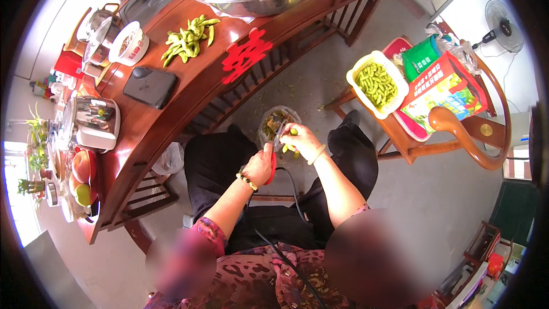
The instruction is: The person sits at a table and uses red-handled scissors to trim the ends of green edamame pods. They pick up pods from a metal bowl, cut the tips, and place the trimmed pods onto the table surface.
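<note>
In front of my lap, my left hand point(258, 167) is closed around the red handle of a pair of scissors point(273, 168). The blades point away from me, toward my other hand. My right hand point(305, 143) pinches green soybean pods point(290, 147) close beside the blades; how many pods is hard to make out. Just beyond both hands, a lined waste bin point(268, 133) on the floor holds green and brown scraps. On the chair at the right, a pale yellow basket point(357, 73) is filled with pods. A loose pile of pods point(189, 39) lies on the wooden table point(197, 88).
A large steel basin point(257, 6), a black phone point(150, 87), a white tub point(129, 46) and a white appliance point(94, 125) stand on the table. The wooden chair point(492, 151) also bears a red bag point(449, 88) and a green packet point(421, 57).
</note>
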Demonstrator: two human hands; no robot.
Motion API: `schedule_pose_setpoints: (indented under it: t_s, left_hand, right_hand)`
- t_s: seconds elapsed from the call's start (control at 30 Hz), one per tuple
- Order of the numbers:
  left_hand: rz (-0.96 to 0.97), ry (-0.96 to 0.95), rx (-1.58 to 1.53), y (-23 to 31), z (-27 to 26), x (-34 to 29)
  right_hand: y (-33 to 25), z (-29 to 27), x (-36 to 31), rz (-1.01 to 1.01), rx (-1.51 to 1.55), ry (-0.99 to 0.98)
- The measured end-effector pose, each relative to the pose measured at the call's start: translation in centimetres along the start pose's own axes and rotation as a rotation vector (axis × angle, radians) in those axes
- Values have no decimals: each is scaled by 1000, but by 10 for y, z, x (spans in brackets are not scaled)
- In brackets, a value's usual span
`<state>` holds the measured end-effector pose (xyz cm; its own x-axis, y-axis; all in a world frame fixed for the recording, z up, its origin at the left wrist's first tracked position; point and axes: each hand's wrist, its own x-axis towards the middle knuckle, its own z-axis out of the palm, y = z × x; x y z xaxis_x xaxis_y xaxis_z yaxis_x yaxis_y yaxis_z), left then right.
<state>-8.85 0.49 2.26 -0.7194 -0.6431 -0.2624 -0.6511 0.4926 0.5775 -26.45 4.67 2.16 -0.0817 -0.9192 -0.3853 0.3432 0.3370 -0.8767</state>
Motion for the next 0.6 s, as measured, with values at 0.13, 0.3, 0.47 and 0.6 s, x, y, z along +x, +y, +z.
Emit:
schedule_pose_setpoints:
  t_s: [0.13,0.3,0.47,0.6]
  left_hand:
    - [12,2,-43,2,-2,-4]
    - [-22,-16,-1,4,-5,-7]
    - [13,4,-105,9,-3,-1]
    - [2,68,-228,9,-7,-2]
  right_hand:
    - [4,-1,1,13,-39,14]
    - [1,-5,0,57,-47,-38]
    - [-2,-18,-2,25,28,-6]
    - [-23,-73,-1,-248,749,301]
